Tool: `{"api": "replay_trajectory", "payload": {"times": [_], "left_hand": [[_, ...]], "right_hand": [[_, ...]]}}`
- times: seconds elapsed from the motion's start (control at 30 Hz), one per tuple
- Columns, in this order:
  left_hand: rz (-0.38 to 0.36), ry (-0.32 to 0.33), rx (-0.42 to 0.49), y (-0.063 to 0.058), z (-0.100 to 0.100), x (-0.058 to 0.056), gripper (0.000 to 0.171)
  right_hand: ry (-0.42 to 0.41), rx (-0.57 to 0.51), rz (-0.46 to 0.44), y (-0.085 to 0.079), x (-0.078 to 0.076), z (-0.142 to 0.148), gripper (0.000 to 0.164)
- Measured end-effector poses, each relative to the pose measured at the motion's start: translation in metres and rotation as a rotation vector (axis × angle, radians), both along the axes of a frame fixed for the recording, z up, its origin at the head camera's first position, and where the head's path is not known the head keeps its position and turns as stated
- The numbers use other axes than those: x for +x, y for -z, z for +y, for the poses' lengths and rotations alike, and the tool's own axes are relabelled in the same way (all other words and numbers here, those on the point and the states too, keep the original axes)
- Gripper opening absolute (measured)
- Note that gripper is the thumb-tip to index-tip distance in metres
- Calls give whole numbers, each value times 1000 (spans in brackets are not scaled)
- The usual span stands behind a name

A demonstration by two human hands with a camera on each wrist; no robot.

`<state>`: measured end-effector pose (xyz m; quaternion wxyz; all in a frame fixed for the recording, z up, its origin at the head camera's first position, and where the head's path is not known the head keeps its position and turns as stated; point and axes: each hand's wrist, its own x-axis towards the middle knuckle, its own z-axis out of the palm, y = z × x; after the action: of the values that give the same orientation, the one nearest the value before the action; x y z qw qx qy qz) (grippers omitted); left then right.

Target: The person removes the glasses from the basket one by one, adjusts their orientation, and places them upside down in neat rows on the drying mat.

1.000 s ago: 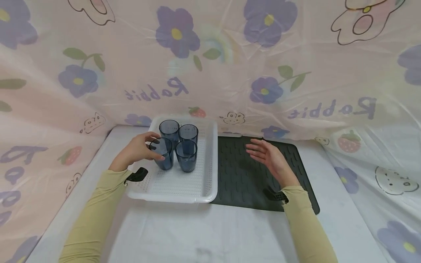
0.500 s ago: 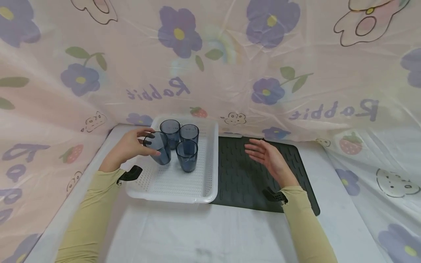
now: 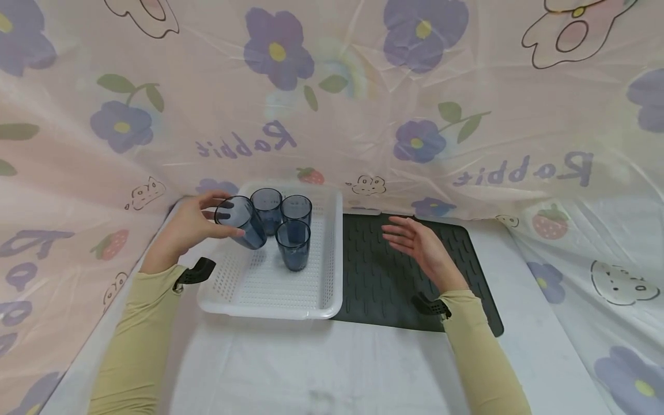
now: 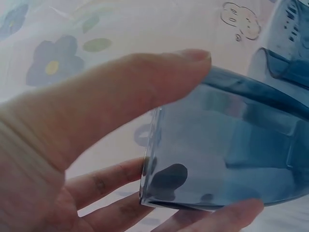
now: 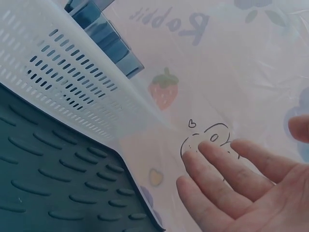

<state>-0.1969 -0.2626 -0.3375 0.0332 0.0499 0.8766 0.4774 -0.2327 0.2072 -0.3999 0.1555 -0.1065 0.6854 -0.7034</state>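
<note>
My left hand (image 3: 193, 221) grips a blue-tinted drinking glass (image 3: 244, 223) near its rim, thumb on the near side and fingers round the far side. The glass leans, its mouth toward the palm and its base toward the other glasses. In the left wrist view the thumb lies along the clear blue wall of this glass (image 4: 227, 140). Three more blue glasses, one of them in front (image 3: 294, 248), stand upright in the white perforated basket (image 3: 332, 288). My right hand (image 3: 422, 248) hovers over the dark mat with fingers extended and nothing in it.
The dark ridged mat (image 3: 373, 294) lies against the right side of the basket. Behind the white table (image 3: 259, 363) hangs a printed curtain (image 3: 342, 138), which also closes off both sides. A black strap (image 3: 194, 272) is on each wrist.
The left hand has moved left and toward the back with its glass, drawing it away from the front glass and tilting it further. The right hand has barely moved.
</note>
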Motion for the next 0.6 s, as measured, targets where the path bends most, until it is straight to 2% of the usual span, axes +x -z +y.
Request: {"api": "replay_trajectory", "payload": {"times": [0.3, 0.6], "left_hand": [[64, -97, 74, -18, 7, 11, 82], [86, -118, 188, -27, 17, 17, 81]], "right_hand": [[-6, -10, 7, -1, 0, -5, 57], [-29, -28, 24, -3, 1, -12, 57]]}}
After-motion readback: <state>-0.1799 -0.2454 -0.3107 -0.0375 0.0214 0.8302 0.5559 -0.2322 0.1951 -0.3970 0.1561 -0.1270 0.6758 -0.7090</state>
